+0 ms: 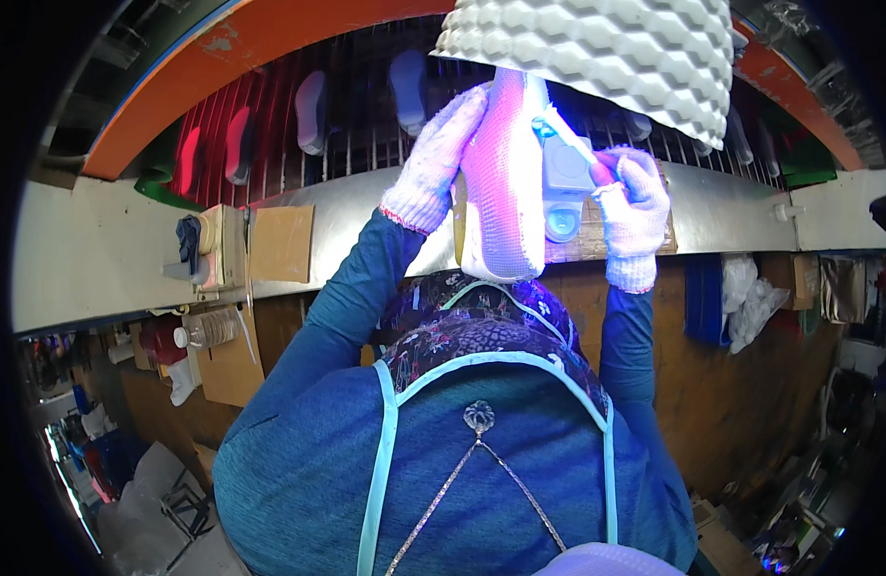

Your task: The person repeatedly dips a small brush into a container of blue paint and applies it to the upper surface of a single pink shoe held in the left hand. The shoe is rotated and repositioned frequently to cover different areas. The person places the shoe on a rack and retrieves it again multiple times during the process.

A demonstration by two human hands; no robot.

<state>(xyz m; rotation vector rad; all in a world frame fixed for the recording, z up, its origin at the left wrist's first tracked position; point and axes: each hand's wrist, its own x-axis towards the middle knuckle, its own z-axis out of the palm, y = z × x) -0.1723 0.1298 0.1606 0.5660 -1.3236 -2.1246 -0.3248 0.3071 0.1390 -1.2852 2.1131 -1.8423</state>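
Observation:
A pale pink-and-white knit shoe (501,182) stands tilted lengthwise in front of me under bright bluish light. My left hand (433,168), in a white knit glove, holds it along its left side. In my right hand (635,206), also gloved, a thin white-handled brush (573,137) is pinched; its tip touches or nearly touches the shoe's right edge, where glare hides detail. Below the brush sit a whitish box-like container (566,165) and a small round cup (561,224), both washed out by the light.
A white dimpled lamp shade or cover (597,58) hangs over the work. Behind the metal ledge (357,192), several soles, including a grey one (311,110), lie on a rod rack. Cardboard (282,243) lies at left; a clear bottle (208,329) is below it. Plastic bags (745,298) hang at right.

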